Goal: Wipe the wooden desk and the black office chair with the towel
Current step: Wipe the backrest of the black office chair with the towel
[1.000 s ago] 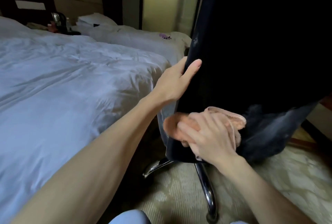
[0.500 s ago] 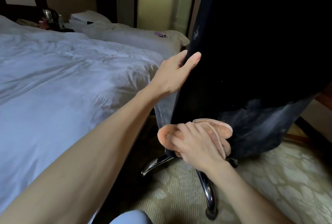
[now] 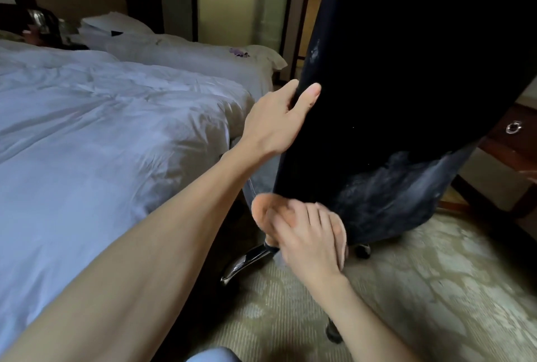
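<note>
Wiping the chair (image 3: pixel 406 71) is the step in hand. Left grip (image 3: pixel 279 120) clamped on the back's near edge, thumb in front, steadying it. Right grip (image 3: pixel 311 242) low at the back's bottom corner, fingers curved over the towel (image 3: pixel 263 212), pressing it to the chair. It is blurred; the thumb is probably tucked underneath. Grey dusty smears (image 3: pixel 406 199) lie just right of the towel. Next, I'd judge: sweep right across them with firm pressure, left bracing in case the base rolls. Bench (image 3: pixel 511 141) beyond, right.
</note>
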### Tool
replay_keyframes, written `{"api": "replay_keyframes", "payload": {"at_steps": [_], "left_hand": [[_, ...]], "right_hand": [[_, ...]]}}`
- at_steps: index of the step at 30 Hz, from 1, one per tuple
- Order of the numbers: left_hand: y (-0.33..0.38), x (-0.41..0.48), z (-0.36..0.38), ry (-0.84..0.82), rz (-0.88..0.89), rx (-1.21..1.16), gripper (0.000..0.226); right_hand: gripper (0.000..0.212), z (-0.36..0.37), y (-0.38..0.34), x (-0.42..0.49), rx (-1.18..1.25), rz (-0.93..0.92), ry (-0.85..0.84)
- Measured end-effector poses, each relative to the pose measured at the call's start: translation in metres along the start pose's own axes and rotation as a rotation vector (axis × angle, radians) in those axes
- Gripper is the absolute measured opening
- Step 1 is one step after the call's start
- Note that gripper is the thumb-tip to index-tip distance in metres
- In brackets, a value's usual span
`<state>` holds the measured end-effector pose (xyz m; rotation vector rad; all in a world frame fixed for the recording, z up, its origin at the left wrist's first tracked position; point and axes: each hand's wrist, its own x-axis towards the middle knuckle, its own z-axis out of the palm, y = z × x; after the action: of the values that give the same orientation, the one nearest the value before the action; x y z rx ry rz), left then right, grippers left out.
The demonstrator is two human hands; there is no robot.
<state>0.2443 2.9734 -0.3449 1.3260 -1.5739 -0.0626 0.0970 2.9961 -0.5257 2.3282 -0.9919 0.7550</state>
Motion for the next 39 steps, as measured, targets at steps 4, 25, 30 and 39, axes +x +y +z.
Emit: {"api": "replay_keyframes", "payload": {"at_steps": [4,25,30,39], "left_hand": [[0.003,0.000,-0.004,-0.005,-0.007,0.023,0.063],[-0.001,-0.002,-0.006,0.026,-0.035,0.030,0.049],[-0.007,-0.004,0.001,0.084,-0.027,-0.002,0.051],[-0.003,-0.004,-0.003,0.056,-0.034,-0.007,0.055]], "right_hand": [[0.051,0.007,-0.014,-0.014,0.004,-0.038,-0.201],[0.042,0.008,-0.041,-0.030,-0.064,0.020,-0.265],[0.045,-0.032,-0.023,0.019,0.019,0.127,0.062],[0.069,-0.013,-0.009,0.005,-0.018,-0.139,-0.333]]}}
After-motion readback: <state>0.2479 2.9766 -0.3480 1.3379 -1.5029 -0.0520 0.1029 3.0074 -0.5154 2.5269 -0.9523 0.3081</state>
